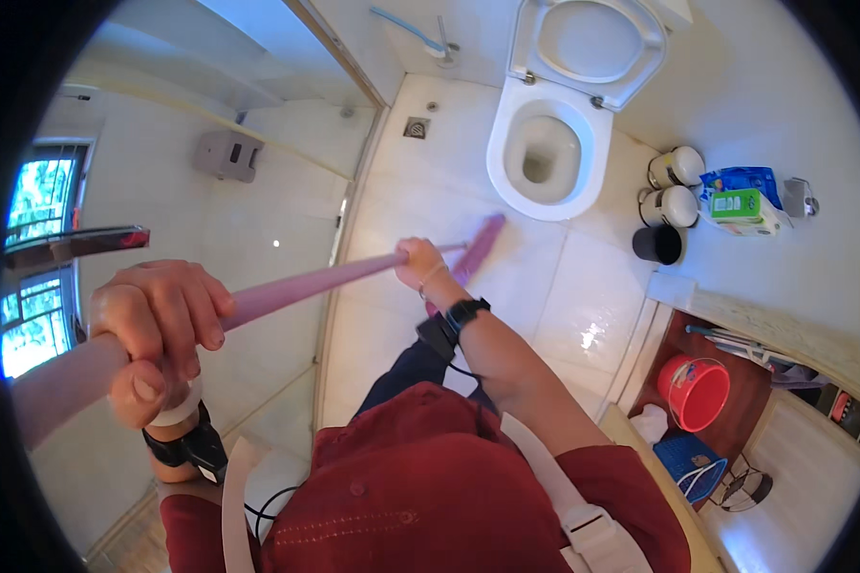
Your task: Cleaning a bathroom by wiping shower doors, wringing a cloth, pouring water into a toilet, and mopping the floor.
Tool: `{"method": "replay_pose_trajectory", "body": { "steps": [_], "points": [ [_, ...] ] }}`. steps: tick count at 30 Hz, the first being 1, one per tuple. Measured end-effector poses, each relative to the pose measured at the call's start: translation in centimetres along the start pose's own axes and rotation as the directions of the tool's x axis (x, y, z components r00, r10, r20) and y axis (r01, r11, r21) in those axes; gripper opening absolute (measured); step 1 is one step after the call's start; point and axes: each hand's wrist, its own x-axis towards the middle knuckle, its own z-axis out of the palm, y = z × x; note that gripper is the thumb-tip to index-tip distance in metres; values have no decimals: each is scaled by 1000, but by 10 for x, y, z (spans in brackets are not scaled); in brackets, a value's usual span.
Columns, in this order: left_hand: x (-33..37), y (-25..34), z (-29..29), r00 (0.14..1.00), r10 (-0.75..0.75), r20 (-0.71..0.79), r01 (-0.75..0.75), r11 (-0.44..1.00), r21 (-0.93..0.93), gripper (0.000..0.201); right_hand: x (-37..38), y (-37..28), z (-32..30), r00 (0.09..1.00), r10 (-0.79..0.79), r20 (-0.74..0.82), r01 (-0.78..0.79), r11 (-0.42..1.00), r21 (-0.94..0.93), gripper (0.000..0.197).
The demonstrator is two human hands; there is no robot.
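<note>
A pink long-handled mop (306, 289) slants from the near left down toward the floor ahead of me. High on its pole, my left hand (162, 334) is closed with the fingers wrapped round it. Further down, my right hand (425, 267) grips the thinner part of the same pole. The mop's narrow, purple-pink head (481, 245) lies on the pale floor in front of the toilet, and part of it is hidden behind my right hand and arm. It looks slightly blurred.
The toilet (591, 186) stands ahead with its lid raised. Canisters (667, 206) and a black bin (656, 244) line the right wall. A red bucket (693, 392) and a blue basket (686, 466) sit in the lower right. A glass partition (287, 153) runs along the left.
</note>
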Motion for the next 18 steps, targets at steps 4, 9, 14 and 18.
{"method": "replay_pose_trajectory", "body": {
  "steps": [4,9,14,18],
  "points": [
    [24,4,-38,909,112,401,-155,985,75,31,76,-37,3,980,-75,-185,92,992,85,3],
    [33,35,-115,673,166,720,-228,974,-11,28,84,-87,-13,967,-233,-102,226,971,-76,4],
    [31,16,-156,738,220,638,-55,962,-267,27,41,-120,0,958,-288,-6,279,924,263,14],
    [29,-18,-126,889,263,374,-95,906,-412,32,51,-79,7,983,-161,83,140,965,221,14]
  ]
}}
